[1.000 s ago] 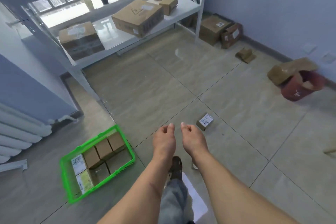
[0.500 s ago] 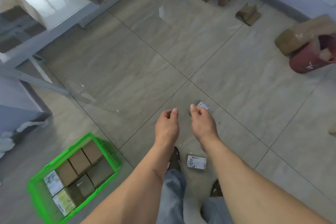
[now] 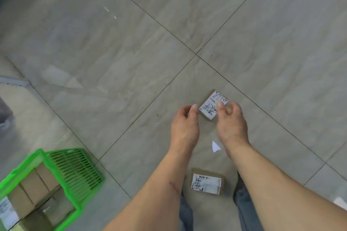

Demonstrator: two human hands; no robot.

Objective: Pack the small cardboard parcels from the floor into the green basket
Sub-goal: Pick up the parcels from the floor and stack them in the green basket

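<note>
Green basket [image 3: 75, 170], brown white-labelled parcels [image 3: 213, 106], grey floor [image 3: 112, 52].

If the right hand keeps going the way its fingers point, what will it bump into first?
Most likely the small labelled parcel on the floor. The right hand is open and its fingertips already overlap the parcel's right edge in this view, though I can't tell whether they touch it yet.

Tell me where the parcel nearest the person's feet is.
The parcel lies label-up on the floor, low in the head view, between the forearms, right of the green basket.
</note>
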